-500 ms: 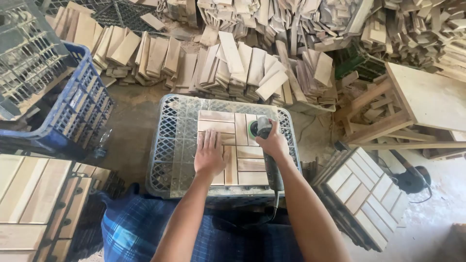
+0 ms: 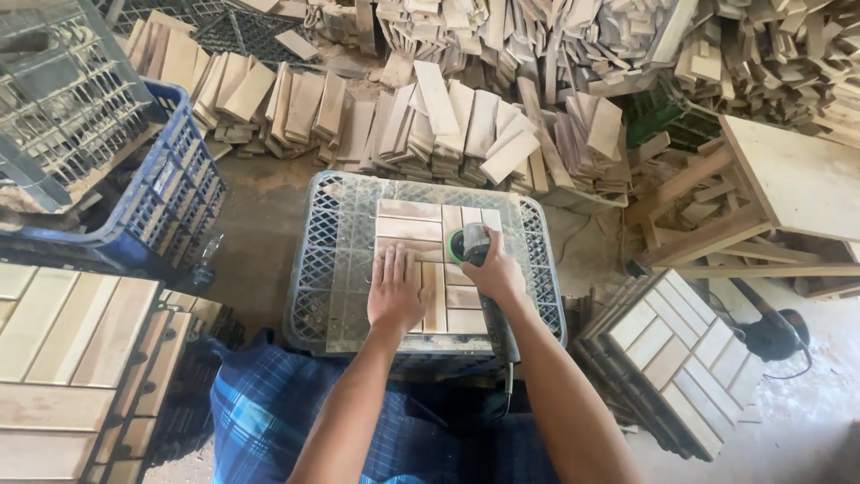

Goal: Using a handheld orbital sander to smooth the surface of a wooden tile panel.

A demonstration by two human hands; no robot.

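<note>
**Sanding a slatted wooden tile on an upturned crate**

Nearest the camera, a blue plaid cloth [image 2: 269, 412] covers the person's lap, and both bare forearms reach forward over it. The left hand [image 2: 397, 291] lies flat, fingers spread, pressing on the wooden tile [image 2: 421, 229], its grip open and holding nothing. The right hand [image 2: 495, 272] has its grip closed around the body of a handheld sander [image 2: 484, 269], whose green disc [image 2: 459, 244] seems to rest on the tile's slats, though the hand hides the contact. The sander's cord trails back toward the lap.

The tile sits on top of a grey lattice crate [image 2: 331, 260] that serves as the surface, roughly centred on it.

To the left, stacked finished tiles [image 2: 63, 358] lie near the person's side; to the right, another stack of tiles [image 2: 672, 354] leans on the floor. Farther left stands a blue plastic crate [image 2: 170, 197]. Beyond the grey crate, rows of cut wooden slats [image 2: 448, 125] are piled across the floor.
</note>
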